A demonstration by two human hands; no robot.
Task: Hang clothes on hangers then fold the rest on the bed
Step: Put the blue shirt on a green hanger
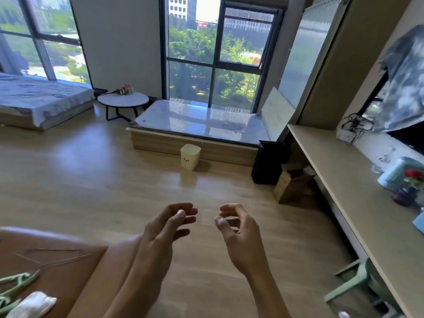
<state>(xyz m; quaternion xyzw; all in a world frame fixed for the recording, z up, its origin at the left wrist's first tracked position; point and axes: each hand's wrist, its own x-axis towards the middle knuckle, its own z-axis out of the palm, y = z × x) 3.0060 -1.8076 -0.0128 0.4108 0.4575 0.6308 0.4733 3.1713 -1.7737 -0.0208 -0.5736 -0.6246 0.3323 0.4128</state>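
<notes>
My left hand [165, 228] and my right hand [238, 228] hover side by side over the wooden floor, low in the middle of the view. The fingers of both are loosely curled and hold nothing. At the bottom left lies a brown surface [68, 267] with green hangers [16, 285], a thin wire hanger [52, 255] and a white piece of cloth [32, 305] on it. A grey patterned garment [403, 92] hangs at the upper right above the desk.
A long desk [339, 171] runs along the right wall, with a green chair [353, 283] beside it. Ahead stand a small cream bin [190, 157], a low platform bed [197, 129], a round side table [124, 101], and another bed [39, 99] at left.
</notes>
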